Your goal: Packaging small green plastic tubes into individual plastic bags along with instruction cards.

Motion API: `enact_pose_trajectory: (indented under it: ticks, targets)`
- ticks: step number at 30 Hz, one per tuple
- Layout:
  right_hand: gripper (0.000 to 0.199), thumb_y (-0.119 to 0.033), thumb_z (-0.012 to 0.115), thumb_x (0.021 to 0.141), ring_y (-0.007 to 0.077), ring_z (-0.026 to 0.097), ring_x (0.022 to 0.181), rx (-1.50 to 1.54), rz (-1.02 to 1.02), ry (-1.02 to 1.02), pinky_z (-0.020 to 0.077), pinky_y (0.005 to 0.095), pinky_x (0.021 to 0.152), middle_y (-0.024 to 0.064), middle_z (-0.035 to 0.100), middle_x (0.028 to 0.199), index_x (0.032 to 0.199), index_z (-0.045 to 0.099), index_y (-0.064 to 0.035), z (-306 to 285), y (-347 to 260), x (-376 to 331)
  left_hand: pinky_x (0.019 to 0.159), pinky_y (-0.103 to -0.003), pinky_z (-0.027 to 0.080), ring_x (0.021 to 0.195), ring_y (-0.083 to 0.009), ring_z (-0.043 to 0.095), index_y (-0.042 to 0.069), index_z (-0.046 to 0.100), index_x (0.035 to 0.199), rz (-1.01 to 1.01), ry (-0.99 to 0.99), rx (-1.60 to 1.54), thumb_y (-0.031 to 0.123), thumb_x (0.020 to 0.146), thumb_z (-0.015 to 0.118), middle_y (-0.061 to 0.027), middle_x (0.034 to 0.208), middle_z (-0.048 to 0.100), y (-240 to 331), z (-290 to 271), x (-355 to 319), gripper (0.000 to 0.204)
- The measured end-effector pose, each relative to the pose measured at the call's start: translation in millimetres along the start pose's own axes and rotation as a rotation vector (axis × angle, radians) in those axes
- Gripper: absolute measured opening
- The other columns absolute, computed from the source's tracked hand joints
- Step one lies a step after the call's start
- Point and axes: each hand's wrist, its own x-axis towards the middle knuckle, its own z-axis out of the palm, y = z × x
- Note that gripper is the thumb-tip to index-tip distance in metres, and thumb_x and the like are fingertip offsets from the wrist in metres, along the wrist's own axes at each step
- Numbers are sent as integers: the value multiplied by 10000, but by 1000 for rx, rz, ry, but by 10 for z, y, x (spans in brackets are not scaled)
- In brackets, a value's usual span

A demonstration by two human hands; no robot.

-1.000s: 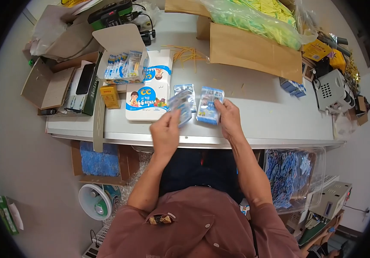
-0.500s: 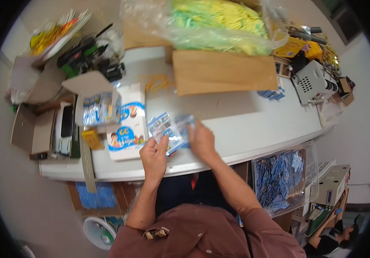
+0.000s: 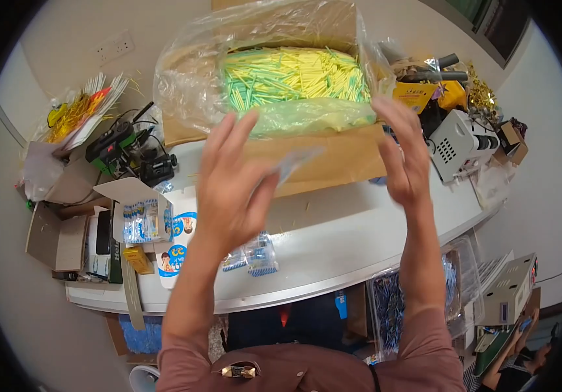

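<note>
Held packet (image 3: 297, 160), direction: it pointed rightward and a little upward, its free end toward the right hand (image 3: 395, 150); blur hid its printed face.
Held packet, long axis: it ran on a shallow slant from lower left to upper right, the packet showing as a thin, narrow strip.
Held packet, place: it stuck out on the right side of the left hand (image 3: 232, 179), by the thumb, and appeared in front of the brown carton (image 3: 333, 160).
Left hand, grip: it was closed on the packet's left end, pinched at the thumb; the upper fingers extended upward, and the exact contact was blurred.
Right hand, grip: it held nothing visible, its thumb spread well away from the raised fingers, beside the carton's right end; whether it touched the clear plastic liner (image 3: 189, 81) could not be told.
Carton contents: thin yellow and green sticks (image 3: 294, 75) lay heaped inside the liner.
White table (image 3: 333, 228): two more packets (image 3: 262, 255) lay side by side near the front edge, partly behind the left forearm.
</note>
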Motion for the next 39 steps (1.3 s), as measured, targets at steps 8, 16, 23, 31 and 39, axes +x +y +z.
enact_pose_trajectory:
  ticks: [8,16,23,31,39]
  targets:
    - [454,-354,544,967,273,493,1280,-260,25,-616,202,539,1174,140,575,1300,1357,551,-121,589,828,-13,1160,-562,240,1104,-305,575,71,650,911,-72,-504,175,126,857,649,-116,1015,629,-408,690,292,78]
    - [262,-235,697,857,294,615,989,-151,-125,-560,344,504,1117,86,659,930,1079,699,-96,559,892,-441,1071,-496,400,853,-302,618,63,624,894,26,-420,-43,81,819,695,-90,824,617,-489,789,-155,105]
    - [228,-141,663,894,375,622,977,24,172,-295,513,425,834,177,652,1025,1084,666,-14,541,935,-156,1073,-515,403,962,-295,627,68,639,948,7,-334,-53,66,790,722,-89,968,658,-415,700,-192,178]
    - [285,-112,654,863,314,547,1175,-350,-185,-536,442,417,978,118,588,1259,1144,644,-67,990,1427,494,1098,-557,368,1084,-289,620,72,643,934,-9,-139,-71,22,746,723,-78,1074,668,-152,627,-109,210]
    - [252,-139,634,867,259,535,1185,-477,-281,-658,386,407,1023,83,589,1252,1114,657,-92,1250,1529,606,1103,-541,363,1035,-268,625,75,651,932,-58,-52,-190,25,723,720,-65,1041,663,-121,502,-263,226]
